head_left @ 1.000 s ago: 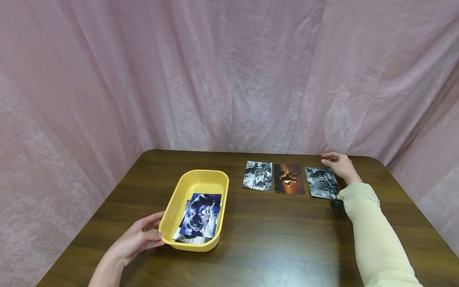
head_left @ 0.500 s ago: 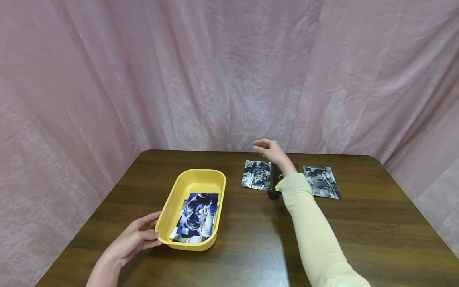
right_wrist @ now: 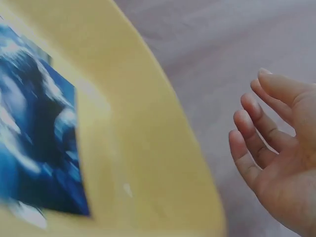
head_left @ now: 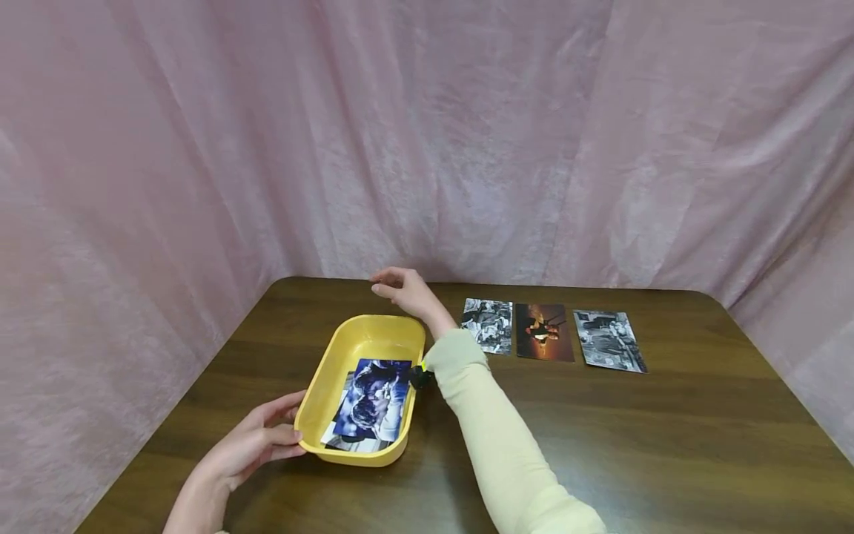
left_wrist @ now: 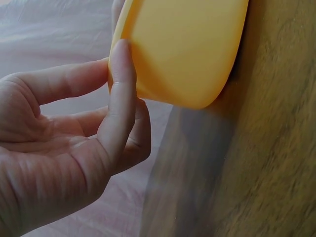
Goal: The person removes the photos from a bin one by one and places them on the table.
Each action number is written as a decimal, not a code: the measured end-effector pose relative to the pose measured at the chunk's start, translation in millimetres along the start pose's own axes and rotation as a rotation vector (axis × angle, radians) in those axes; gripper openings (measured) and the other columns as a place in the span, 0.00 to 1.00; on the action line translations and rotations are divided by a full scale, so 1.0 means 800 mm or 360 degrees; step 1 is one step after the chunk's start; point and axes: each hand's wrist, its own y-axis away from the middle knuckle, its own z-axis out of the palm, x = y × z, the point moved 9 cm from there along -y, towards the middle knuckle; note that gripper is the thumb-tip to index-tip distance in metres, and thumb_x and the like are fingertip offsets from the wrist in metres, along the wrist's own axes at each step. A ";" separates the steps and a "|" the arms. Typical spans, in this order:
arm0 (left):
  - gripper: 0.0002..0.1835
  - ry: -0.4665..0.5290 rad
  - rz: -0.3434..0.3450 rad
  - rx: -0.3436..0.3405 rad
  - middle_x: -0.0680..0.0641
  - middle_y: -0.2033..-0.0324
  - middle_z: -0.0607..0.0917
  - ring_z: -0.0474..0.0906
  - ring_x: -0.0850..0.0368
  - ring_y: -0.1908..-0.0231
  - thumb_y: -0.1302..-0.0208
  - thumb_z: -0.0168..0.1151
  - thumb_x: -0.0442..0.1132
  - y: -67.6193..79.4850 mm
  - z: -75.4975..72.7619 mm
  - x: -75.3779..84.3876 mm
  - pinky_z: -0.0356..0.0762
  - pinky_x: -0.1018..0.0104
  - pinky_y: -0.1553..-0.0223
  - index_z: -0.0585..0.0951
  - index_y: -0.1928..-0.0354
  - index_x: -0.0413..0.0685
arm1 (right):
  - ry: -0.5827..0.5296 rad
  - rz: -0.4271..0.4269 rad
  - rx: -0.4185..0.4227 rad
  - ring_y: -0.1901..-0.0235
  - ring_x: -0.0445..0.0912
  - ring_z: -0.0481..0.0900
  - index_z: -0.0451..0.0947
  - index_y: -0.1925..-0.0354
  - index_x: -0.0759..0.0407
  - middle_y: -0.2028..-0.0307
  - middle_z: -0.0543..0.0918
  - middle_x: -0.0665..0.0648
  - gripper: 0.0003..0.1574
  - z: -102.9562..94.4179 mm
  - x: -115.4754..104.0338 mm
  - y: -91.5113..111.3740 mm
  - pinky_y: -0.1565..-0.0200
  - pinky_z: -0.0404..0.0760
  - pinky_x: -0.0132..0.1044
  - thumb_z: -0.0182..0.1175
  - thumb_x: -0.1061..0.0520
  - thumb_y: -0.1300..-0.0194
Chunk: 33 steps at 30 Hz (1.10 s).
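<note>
My left hand (head_left: pixel 250 445) pinches the near left rim of a yellow tub (head_left: pixel 327 371), thumb and fingers on either side of the wall in the left wrist view. Inside the tub lies a blue-toned photo card (head_left: pixel 372 400) on top of other cards, of which only edges show. My right hand (head_left: pixel 410 291) hovers at the tub's far right corner, fingers loosely bent and holding nothing, as the right wrist view shows. To its right, three photo cards lie in a row on the table: a black-and-white one (head_left: pixel 489 326), an orange-brown one (head_left: pixel 543 332) and another black-and-white one (head_left: pixel 609 340).
The brown wooden table (head_left: pixel 640 445) has rounded far corners. A pink curtain (head_left: pixel 440 148) hangs behind it and along both sides. A small black device (head_left: pixel 419 377) sits under the right wrist, overlapping the tub's right rim in the head view.
My right hand has swept left from beside the rightmost card, across the row of cards, to the tub's far corner. The left hand keeps its hold on the tub; the cards stay put.
</note>
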 end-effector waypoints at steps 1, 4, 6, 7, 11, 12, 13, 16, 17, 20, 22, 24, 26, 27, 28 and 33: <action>0.42 -0.0001 0.0003 -0.0004 0.47 0.52 0.73 0.82 0.59 0.55 0.35 0.54 0.29 0.000 0.000 0.000 0.85 0.63 0.51 0.44 0.26 0.26 | -0.0011 -0.0003 -0.0008 0.51 0.47 0.81 0.81 0.44 0.52 0.46 0.83 0.56 0.18 0.010 -0.001 0.000 0.52 0.84 0.40 0.60 0.51 0.30; 0.42 -0.0003 0.0016 -0.0009 0.47 0.53 0.73 0.82 0.58 0.55 0.36 0.55 0.29 0.002 0.000 0.000 0.85 0.63 0.51 0.44 0.26 0.25 | -0.0003 -0.0052 -0.0031 0.52 0.45 0.82 0.82 0.46 0.51 0.49 0.85 0.54 0.17 0.040 -0.007 0.003 0.51 0.82 0.36 0.61 0.51 0.31; 0.42 -0.0007 0.0022 -0.0010 0.47 0.53 0.73 0.82 0.58 0.55 0.36 0.55 0.29 0.002 0.001 0.000 0.85 0.62 0.51 0.44 0.26 0.25 | 0.0039 -0.0096 -0.0068 0.53 0.43 0.82 0.82 0.47 0.50 0.52 0.86 0.53 0.16 0.059 -0.013 0.007 0.51 0.81 0.33 0.62 0.51 0.32; 0.42 -0.0010 0.0021 -0.0009 0.46 0.53 0.73 0.82 0.58 0.55 0.36 0.55 0.29 0.002 0.001 0.000 0.85 0.62 0.51 0.44 0.26 0.25 | 0.0078 -0.0117 -0.0094 0.54 0.42 0.82 0.83 0.48 0.51 0.53 0.86 0.52 0.16 0.067 -0.015 0.010 0.51 0.81 0.31 0.62 0.51 0.32; 0.43 -0.0004 -0.0010 0.0012 0.46 0.54 0.72 0.82 0.58 0.55 0.36 0.56 0.29 0.000 0.000 -0.002 0.85 0.61 0.51 0.45 0.25 0.26 | 0.0275 -0.0129 -0.0273 0.57 0.41 0.83 0.83 0.51 0.53 0.57 0.87 0.50 0.15 0.097 -0.017 0.025 0.52 0.80 0.27 0.65 0.51 0.34; 0.43 -0.0001 -0.0023 0.0019 0.46 0.54 0.72 0.82 0.58 0.56 0.36 0.56 0.30 0.000 -0.001 -0.002 0.85 0.62 0.51 0.45 0.25 0.27 | 0.0343 -0.0130 -0.0332 0.57 0.41 0.82 0.83 0.52 0.53 0.57 0.87 0.50 0.15 0.103 -0.017 0.029 0.52 0.80 0.27 0.66 0.51 0.35; 0.43 0.0002 -0.0031 0.0023 0.46 0.54 0.72 0.82 0.58 0.56 0.36 0.56 0.30 0.001 -0.001 -0.002 0.85 0.62 0.51 0.45 0.25 0.27 | 0.0403 -0.0134 -0.0395 0.56 0.41 0.82 0.83 0.52 0.54 0.57 0.86 0.50 0.15 0.108 -0.017 0.033 0.52 0.80 0.27 0.66 0.51 0.36; 0.43 0.0006 -0.0031 0.0019 0.46 0.53 0.73 0.82 0.58 0.55 0.36 0.57 0.30 0.002 -0.004 -0.001 0.85 0.62 0.51 0.45 0.25 0.27 | 0.0623 -0.0104 -0.0578 0.52 0.43 0.82 0.83 0.51 0.53 0.53 0.86 0.51 0.19 0.120 -0.010 0.045 0.48 0.79 0.28 0.68 0.49 0.38; 0.43 0.0006 -0.0027 0.0016 0.47 0.53 0.73 0.82 0.58 0.55 0.36 0.57 0.30 0.003 -0.005 0.000 0.85 0.62 0.51 0.45 0.25 0.27 | 0.0710 -0.0077 -0.0629 0.49 0.43 0.81 0.83 0.49 0.52 0.51 0.86 0.51 0.21 0.123 -0.006 0.048 0.47 0.78 0.28 0.69 0.48 0.40; 0.44 0.0010 -0.0011 0.0003 0.47 0.53 0.73 0.82 0.58 0.55 0.37 0.57 0.30 0.004 -0.004 0.001 0.85 0.63 0.51 0.45 0.25 0.26 | 0.0971 0.0035 -0.0750 0.38 0.46 0.74 0.81 0.43 0.49 0.40 0.80 0.51 0.31 0.125 0.007 0.060 0.36 0.72 0.35 0.72 0.43 0.44; 0.43 0.0012 -0.0010 0.0001 0.48 0.52 0.74 0.82 0.58 0.55 0.37 0.56 0.29 0.005 -0.005 0.001 0.85 0.63 0.51 0.44 0.26 0.26 | 0.1089 0.0153 -0.0797 0.30 0.50 0.65 0.77 0.38 0.43 0.32 0.71 0.51 0.40 0.123 0.014 0.068 0.31 0.67 0.42 0.74 0.39 0.49; 0.44 0.0014 -0.0014 -0.0006 0.48 0.52 0.74 0.82 0.58 0.54 0.36 0.56 0.29 0.005 -0.005 0.001 0.85 0.63 0.52 0.44 0.26 0.26 | 0.1166 0.0284 -0.0821 0.26 0.55 0.55 0.73 0.35 0.37 0.26 0.61 0.52 0.47 0.119 0.019 0.076 0.29 0.64 0.49 0.76 0.37 0.53; 0.44 0.0010 -0.0012 -0.0010 0.48 0.52 0.74 0.82 0.58 0.54 0.37 0.56 0.29 0.005 -0.004 0.001 0.85 0.63 0.52 0.44 0.26 0.26 | 0.1204 0.0411 -0.0833 0.25 0.59 0.50 0.68 0.32 0.32 0.24 0.54 0.54 0.53 0.115 0.020 0.084 0.31 0.67 0.53 0.79 0.39 0.57; 0.44 0.0008 -0.0009 -0.0010 0.48 0.52 0.74 0.82 0.58 0.54 0.37 0.56 0.29 0.004 -0.004 0.002 0.85 0.63 0.52 0.44 0.26 0.26 | 0.1235 0.0458 -0.0832 0.25 0.60 0.49 0.67 0.32 0.29 0.24 0.53 0.55 0.56 0.113 0.020 0.088 0.33 0.70 0.54 0.80 0.41 0.58; 0.44 0.0008 -0.0008 -0.0010 0.48 0.52 0.75 0.82 0.58 0.54 0.37 0.56 0.29 0.004 -0.004 0.002 0.85 0.63 0.52 0.44 0.26 0.26 | 0.1269 0.0498 -0.0835 0.24 0.61 0.48 0.65 0.31 0.27 0.24 0.51 0.56 0.58 0.112 0.020 0.091 0.34 0.72 0.53 0.81 0.44 0.59; 0.44 -0.0006 -0.0012 0.0005 0.48 0.52 0.75 0.83 0.58 0.55 0.37 0.56 0.30 0.005 -0.004 0.001 0.85 0.64 0.52 0.45 0.25 0.27 | 0.1419 0.0529 -0.0801 0.29 0.62 0.59 0.63 0.30 0.23 0.25 0.54 0.62 0.64 0.110 0.015 0.096 0.46 0.81 0.47 0.82 0.56 0.60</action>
